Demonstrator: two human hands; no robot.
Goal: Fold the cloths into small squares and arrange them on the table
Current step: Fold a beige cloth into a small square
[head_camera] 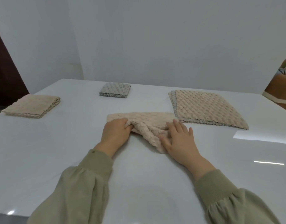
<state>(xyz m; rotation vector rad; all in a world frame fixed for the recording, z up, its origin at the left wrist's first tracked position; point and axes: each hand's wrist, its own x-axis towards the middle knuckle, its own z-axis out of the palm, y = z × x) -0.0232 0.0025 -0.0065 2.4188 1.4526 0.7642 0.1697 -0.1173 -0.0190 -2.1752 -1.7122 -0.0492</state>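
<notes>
Mid-fold on the beige cloth [148, 125]: it lies in the middle of the white counter [71, 143], with its far right end just beside the near corner of the unfolded stack [207, 109]; whether they touch, can't tell. The left grip [116, 130] has its fingers curled round a bunched edge of the cloth. The right grip [179, 138] is flat with fingers spread, pressing the near part down and holding nothing.

The cloth is soft with a bumpy weave, rumpled, a raised ridge between the hands, not square yet. Two look done — a folded beige square [32, 105] at far left and a folded grey square [115, 89] at the back, well apart.

Next, likely: carry the held edge across onto the pinned part, match the edges and smooth it flat. The fabric is thick, so the fold may spring up.
</notes>
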